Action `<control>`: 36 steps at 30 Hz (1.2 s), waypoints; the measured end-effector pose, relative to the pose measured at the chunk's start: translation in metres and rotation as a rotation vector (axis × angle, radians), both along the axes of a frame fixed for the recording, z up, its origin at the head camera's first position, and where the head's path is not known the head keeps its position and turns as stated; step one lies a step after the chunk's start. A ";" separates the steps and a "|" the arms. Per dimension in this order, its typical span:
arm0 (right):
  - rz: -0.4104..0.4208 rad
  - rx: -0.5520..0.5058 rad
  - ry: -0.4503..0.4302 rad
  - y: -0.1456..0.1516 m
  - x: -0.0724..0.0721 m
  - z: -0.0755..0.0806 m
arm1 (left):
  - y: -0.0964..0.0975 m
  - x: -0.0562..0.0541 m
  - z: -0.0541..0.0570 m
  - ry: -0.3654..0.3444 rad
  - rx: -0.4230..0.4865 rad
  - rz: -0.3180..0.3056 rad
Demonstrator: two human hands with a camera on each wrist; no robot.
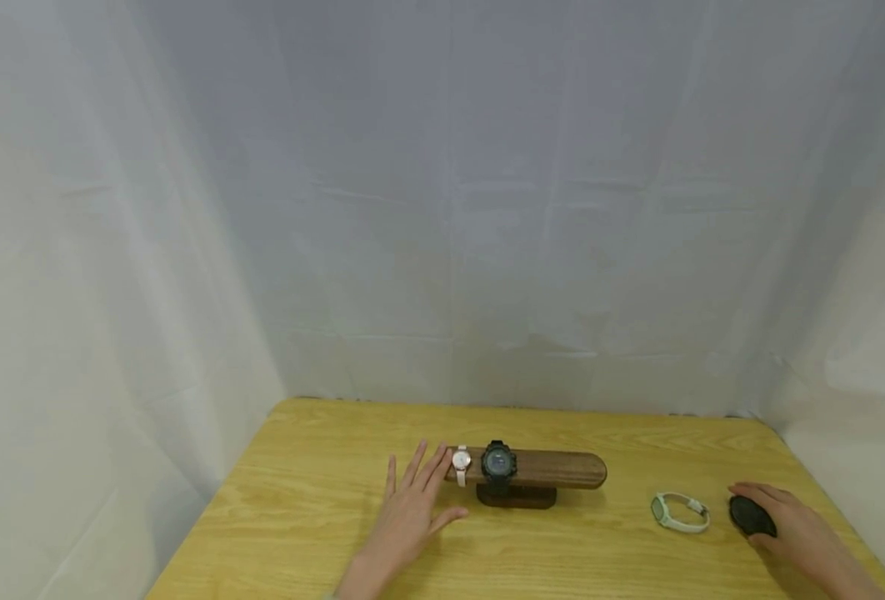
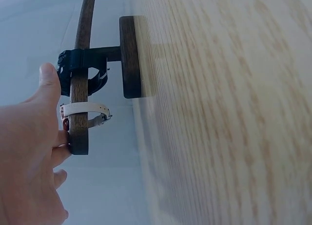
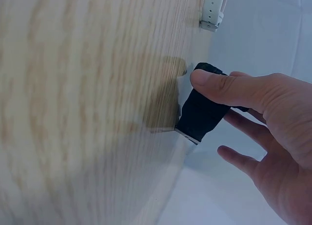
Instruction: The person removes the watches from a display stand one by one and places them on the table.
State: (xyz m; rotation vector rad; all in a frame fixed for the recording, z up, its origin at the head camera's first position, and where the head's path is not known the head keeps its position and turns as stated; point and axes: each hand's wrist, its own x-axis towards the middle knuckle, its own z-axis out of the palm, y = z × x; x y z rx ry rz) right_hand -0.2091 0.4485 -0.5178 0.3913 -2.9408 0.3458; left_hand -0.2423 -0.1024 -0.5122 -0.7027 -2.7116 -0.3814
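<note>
Right hand (image 1: 791, 522): is pinching the black band (image 3: 204, 110) between thumb and fingers, near the right side of the desk (image 1: 300, 533); whether the band's lower edge is touching the wood cannot be told.
Left hand (image 1: 408, 514): is grasping nothing; its extended fingers are touching the stand (image 1: 555, 469) at the left end, beside the white watch (image 1: 461, 460).
Black watch (image 1: 498, 461): is sitting on the stand.
Pale watch (image 1: 686, 527): is lying between stand and band.
Handling: pinching evenly, avoiding the pale watch, steadying the stand without pushing are advisable.
</note>
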 end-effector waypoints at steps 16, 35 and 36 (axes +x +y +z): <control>0.013 -0.007 -0.001 0.000 0.001 -0.003 | 0.000 0.001 0.003 -0.007 -0.010 0.002; -0.123 -0.023 0.032 -0.009 0.006 -0.001 | 0.001 -0.002 -0.001 -0.008 -0.017 0.014; -0.125 -0.028 0.062 -0.010 0.007 -0.001 | 0.001 -0.002 -0.001 -0.008 -0.016 0.015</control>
